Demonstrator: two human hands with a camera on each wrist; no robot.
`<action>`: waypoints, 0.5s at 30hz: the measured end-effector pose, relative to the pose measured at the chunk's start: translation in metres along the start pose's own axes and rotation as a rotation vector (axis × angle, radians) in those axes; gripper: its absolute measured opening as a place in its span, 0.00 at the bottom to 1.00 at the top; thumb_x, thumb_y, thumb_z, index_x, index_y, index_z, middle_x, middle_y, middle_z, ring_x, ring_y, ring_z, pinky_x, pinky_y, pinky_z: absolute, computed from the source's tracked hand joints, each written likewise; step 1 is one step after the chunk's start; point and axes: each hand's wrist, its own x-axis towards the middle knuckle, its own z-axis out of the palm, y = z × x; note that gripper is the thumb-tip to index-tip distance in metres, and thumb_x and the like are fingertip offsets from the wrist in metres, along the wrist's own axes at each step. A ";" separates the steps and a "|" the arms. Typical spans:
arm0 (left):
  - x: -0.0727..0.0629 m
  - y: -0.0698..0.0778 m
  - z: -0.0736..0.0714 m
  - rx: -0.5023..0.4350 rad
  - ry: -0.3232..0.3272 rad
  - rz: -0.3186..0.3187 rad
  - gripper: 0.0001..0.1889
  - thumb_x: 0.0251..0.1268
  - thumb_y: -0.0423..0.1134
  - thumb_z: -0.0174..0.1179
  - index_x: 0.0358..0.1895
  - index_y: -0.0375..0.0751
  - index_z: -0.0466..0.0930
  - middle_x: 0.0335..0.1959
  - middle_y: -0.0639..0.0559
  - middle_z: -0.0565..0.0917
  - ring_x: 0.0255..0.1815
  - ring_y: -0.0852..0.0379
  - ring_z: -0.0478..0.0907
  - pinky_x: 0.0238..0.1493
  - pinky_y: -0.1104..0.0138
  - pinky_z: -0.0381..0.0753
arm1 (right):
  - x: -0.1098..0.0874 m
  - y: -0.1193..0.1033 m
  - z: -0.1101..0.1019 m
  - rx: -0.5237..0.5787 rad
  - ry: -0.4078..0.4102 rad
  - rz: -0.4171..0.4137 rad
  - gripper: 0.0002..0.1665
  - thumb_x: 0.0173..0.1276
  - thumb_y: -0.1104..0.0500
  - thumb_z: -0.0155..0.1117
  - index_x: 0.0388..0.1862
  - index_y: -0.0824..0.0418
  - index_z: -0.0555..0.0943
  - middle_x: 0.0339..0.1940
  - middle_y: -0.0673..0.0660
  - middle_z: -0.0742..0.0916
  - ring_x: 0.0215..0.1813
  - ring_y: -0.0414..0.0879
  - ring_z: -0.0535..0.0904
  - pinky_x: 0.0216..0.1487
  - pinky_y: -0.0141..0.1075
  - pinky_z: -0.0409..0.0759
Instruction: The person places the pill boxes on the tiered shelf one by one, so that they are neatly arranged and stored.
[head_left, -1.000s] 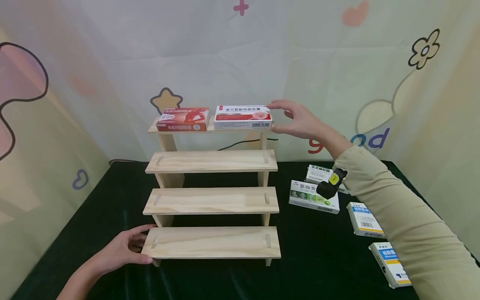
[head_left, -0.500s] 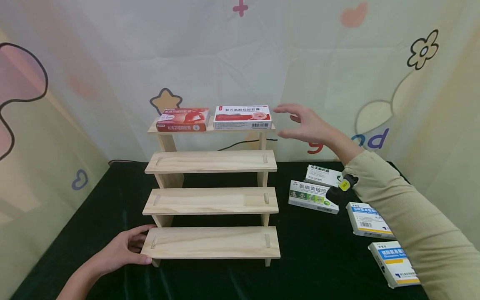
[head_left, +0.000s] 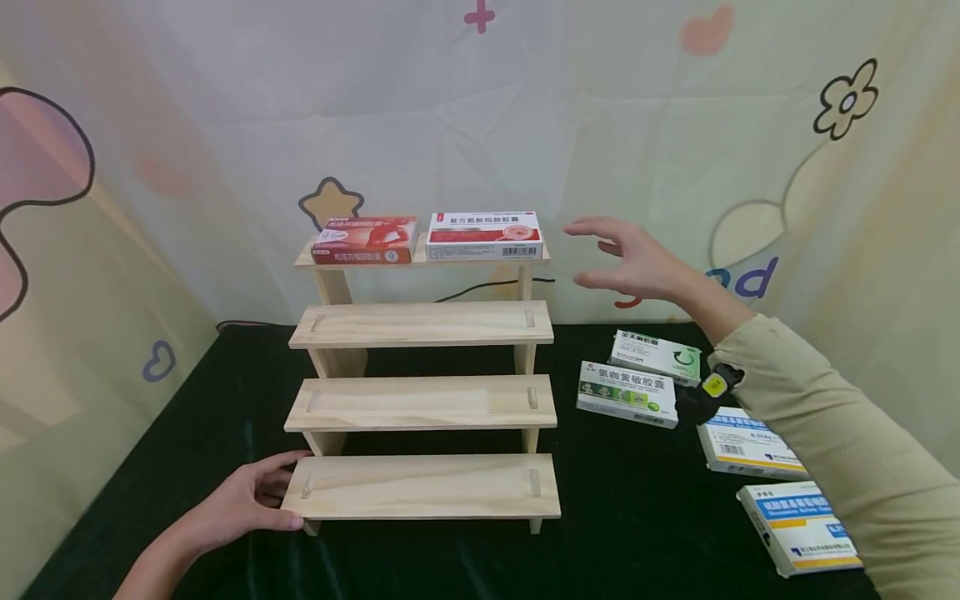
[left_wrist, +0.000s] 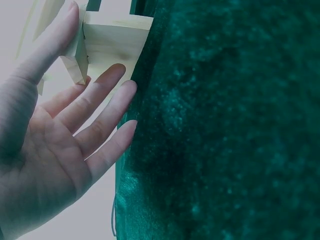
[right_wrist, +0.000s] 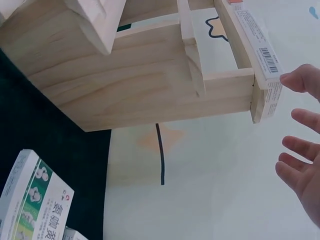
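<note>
A four-tier wooden display stand (head_left: 420,487) stands in the middle of the head view. My left hand (head_left: 240,504) holds the left end of its bottom shelf, thumb at the front edge and index finger behind; in the left wrist view the other fingers of that hand (left_wrist: 65,135) extend past the wood. On the top shelf lie a red medicine box (head_left: 365,240) and, to its right, a white-and-red medicine box (head_left: 484,236). My right hand (head_left: 641,258) hovers to the right of that box, apart from it, fingers spread and nothing between them.
Right of the stand, two green-and-white medicine boxes (head_left: 626,400) lie close together on the dark green cloth (head_left: 630,517). Nearer me are two blue-and-white boxes (head_left: 750,446), partly covered by my right sleeve (head_left: 840,433). A printed curtain (head_left: 420,125) hangs behind.
My right hand has let go of the white-and-red medicine box and drawn back to the right and slightly down. The box stays on the top shelf. My left hand has not moved.
</note>
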 end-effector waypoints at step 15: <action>0.000 0.000 0.001 -0.008 -0.001 -0.011 0.39 0.56 0.34 0.61 0.65 0.21 0.48 0.50 0.30 0.74 0.44 0.46 0.76 0.41 0.64 0.77 | -0.027 0.016 -0.001 -0.081 -0.012 -0.015 0.37 0.55 0.58 0.66 0.63 0.65 0.66 0.65 0.65 0.68 0.65 0.58 0.60 0.58 0.57 0.63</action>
